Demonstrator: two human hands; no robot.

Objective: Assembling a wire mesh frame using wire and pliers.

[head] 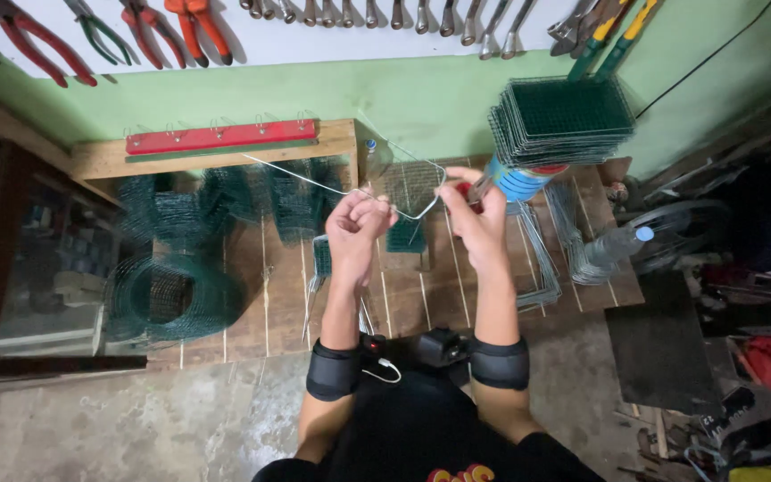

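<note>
Roll of green mesh (171,299) at left on the counter (252,312). Left hand (356,228) and right hand (477,219) both gripping a bent wire (332,187) above it. Stacked mesh panels (564,116) at right.

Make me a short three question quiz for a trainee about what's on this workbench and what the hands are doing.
1. True or false: both hands grip one bent piece of thin silver wire above the wooden slatted workbench.
2. Which lies nearest the left hand?
A. the loose roll of green wire mesh
B. the stack of flat green mesh squares
C. the red bar with hooks
3. Fill in: the stack of mesh squares rests on a blue ____ with a red rim.

Key
1. True: the left hand and right hand both pinch the bent silver wire.
2. C
3. can
</note>
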